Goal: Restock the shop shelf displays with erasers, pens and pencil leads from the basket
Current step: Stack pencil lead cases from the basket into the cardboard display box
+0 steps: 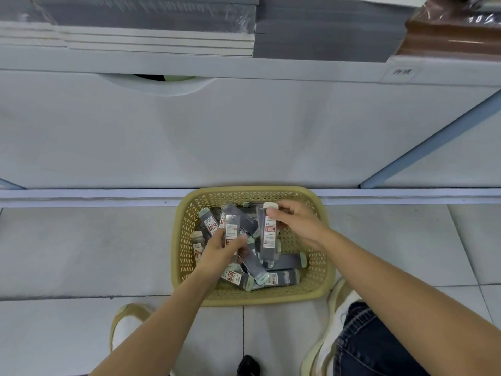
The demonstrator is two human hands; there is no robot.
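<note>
Loose lead cases [282,276] are heaped in the tan basket [252,301] on the tiled floor [81,253]. Stickers show a red "100". One reads maybe "0.7", too blurry to be sure. My right grip [295,223] pinches a white-capped case [268,234] just below its cap, over the pile. My left grip [221,248] is curled round a second case [231,230]. The shelf tag [403,71] is unreadable.

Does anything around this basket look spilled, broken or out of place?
Nothing looks spilled or broken. The lead cases lie jumbled at all angles in the basket, none outside it. The left hand and right hand each grip a case.
</note>
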